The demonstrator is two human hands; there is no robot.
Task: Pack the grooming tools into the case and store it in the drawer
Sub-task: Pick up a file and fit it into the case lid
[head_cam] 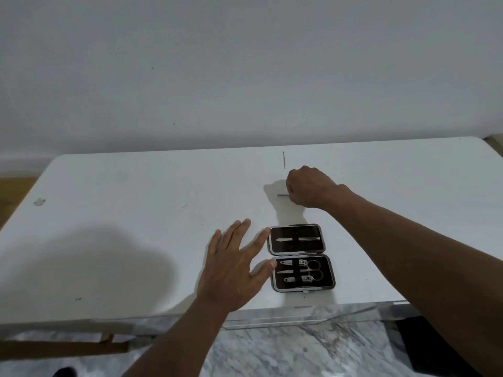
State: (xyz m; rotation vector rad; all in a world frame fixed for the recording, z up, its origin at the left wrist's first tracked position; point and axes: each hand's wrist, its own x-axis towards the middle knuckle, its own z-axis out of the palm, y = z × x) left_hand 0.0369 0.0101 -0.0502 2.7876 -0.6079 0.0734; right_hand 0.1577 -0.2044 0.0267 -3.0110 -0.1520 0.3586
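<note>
A small black grooming case (300,257) lies open on the white table (136,213). Its upper half holds two slim tools; its lower half holds clippers, a file and scissors under a strap. My left hand (236,268) lies flat with spread fingers just left of the case, its index finger and thumb touching the case's edge. Beyond the case, my right hand (310,190) is curled over a thin metal tool (283,195) on the table and pinches its right end. Another thin metal pick (284,160) lies farther back.
The table's front edge runs just below the case, with marble floor (272,349) underneath. A wall stands right behind the table. A wooden piece (54,346) shows at the lower left. No drawer is in view.
</note>
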